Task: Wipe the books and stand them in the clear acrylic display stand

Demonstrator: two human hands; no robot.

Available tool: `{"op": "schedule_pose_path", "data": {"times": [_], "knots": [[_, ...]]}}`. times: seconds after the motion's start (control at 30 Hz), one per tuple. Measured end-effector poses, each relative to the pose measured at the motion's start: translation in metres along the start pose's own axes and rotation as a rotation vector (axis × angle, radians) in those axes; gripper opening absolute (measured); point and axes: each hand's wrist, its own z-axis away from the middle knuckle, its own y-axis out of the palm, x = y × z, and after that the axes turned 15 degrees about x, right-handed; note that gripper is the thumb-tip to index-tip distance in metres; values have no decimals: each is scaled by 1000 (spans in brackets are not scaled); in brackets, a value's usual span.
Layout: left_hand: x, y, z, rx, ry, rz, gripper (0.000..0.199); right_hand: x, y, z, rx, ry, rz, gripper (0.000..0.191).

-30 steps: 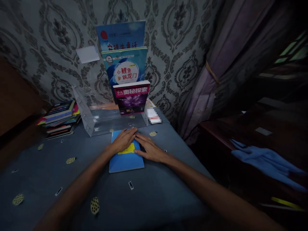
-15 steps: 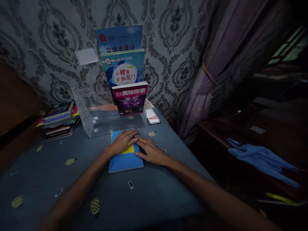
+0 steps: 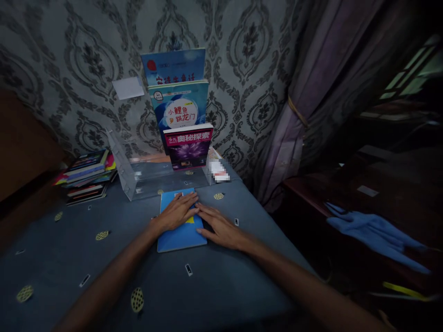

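A blue book with a yellow patch lies flat on the cloth-covered table. My left hand rests on its upper part, palm down, fingers stretched out to the right. Over the book's right edge lies my right hand, its fingers extended and the fingertips close to those of the left. Neither hand grips anything. Behind the book stands a clear acrylic rack, tiered like steps. Three books stand upright in it: a purple-pink one in front, a teal one behind, and a blue one at the back.
Left of the rack is a stack of books. Some blurred-out paper lies at the rack's right end. A patterned wall and a tied curtain bound the table. Further right, a blue cloth lies on a dark reddish surface.
The view has tilted slightly, so everything sits a little lower in the picture. My left hand has shifted slightly on the book, baring a bit of a label; the book stays put.
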Motion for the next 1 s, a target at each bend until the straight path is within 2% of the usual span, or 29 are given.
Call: {"op": "schedule_pose_path", "data": {"times": [0.17, 0.33, 0.47, 0.67, 0.87, 1.0], "knots": [[-3, 7, 10, -12, 68, -22, 61, 7, 2, 15, 22, 12, -22, 64], [-5, 10, 10, -37, 71, -63, 58, 9, 1, 18, 18, 25, -36, 62], [-11, 9, 14, -53, 77, -61, 56, 9, 9, 21, -29, 32, -22, 59], [-23, 9, 29, 18, 107, -5, 58, 5, 25, 33, -126, -3, -9, 48], [-23, 12, 30, -14, 111, 3, 57, 7, 23, 34, -139, 3, 9, 45], [-28, 15, 37, -15, 143, 17, 54, 12, 27, 38, -192, -66, 60, 39]]}}
